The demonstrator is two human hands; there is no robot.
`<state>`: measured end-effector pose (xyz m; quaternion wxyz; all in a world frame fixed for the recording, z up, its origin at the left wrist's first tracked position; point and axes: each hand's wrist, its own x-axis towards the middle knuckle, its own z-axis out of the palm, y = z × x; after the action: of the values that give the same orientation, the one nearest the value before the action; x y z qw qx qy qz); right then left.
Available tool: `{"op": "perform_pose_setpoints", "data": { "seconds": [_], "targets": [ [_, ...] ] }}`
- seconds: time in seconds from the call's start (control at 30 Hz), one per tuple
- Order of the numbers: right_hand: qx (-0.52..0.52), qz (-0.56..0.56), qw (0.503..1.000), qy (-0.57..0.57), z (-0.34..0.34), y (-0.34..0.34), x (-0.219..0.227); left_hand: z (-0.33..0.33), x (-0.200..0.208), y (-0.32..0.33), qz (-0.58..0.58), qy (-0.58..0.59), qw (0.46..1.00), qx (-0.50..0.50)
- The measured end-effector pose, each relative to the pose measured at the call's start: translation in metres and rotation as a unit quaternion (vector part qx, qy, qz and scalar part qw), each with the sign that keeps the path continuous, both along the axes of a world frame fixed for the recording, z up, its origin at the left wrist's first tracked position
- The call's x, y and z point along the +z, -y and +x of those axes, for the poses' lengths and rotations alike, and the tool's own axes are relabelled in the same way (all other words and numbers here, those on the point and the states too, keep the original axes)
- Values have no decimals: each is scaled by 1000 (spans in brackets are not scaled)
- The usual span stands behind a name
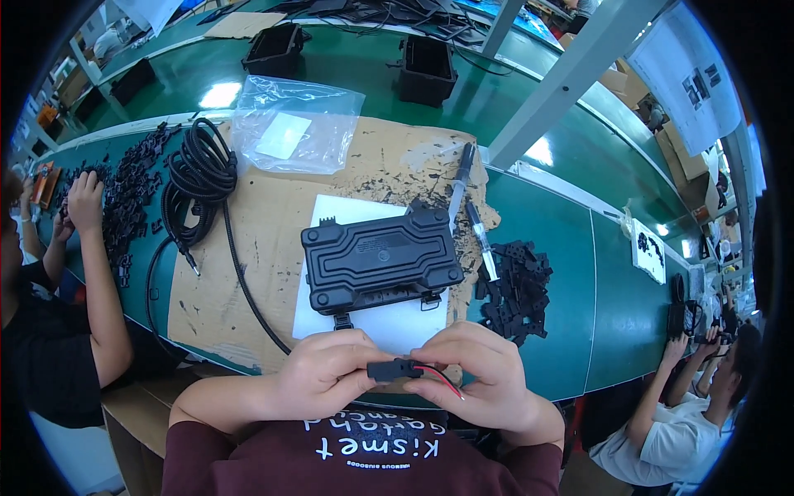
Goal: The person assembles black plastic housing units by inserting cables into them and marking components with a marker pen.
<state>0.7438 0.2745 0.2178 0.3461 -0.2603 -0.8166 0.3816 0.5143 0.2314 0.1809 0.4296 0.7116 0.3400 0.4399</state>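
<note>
Close to my body, my left hand point(327, 368) pinches a small black plastic connector point(385, 370) between thumb and fingers. A red and a black wire point(438, 374) come out of its right end. My right hand point(480, 368) is closed on these wires near the connector, its fingertips almost touching the part. Just beyond both hands, a black ribbed plastic case point(382, 255) lies lid up on a white foam sheet point(331, 208). One of its latches point(343, 321) hangs out over the near edge.
Cardboard point(198, 302) covers the bench, with a coiled black cable point(198, 182) and a clear plastic bag point(322, 136) on it. Marker pens point(484, 244) and a pile of black parts point(517, 289) lie right. Co-workers sit on both sides. A metal post point(562, 91) rises far right.
</note>
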Motion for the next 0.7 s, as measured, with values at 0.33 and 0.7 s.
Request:
{"op": "perform_pose_setpoints", "data": {
  "seconds": [0.33, 0.7],
  "targets": [
    [-40, 29, 999, -2, -4, 11, -5, 0, -4, 4, 49, -24, 998, 23],
    [-6, 241, 967, 78, -11, 42, 16, -1, 27, 5, -6, -199, 979, 36]
  ]
}}
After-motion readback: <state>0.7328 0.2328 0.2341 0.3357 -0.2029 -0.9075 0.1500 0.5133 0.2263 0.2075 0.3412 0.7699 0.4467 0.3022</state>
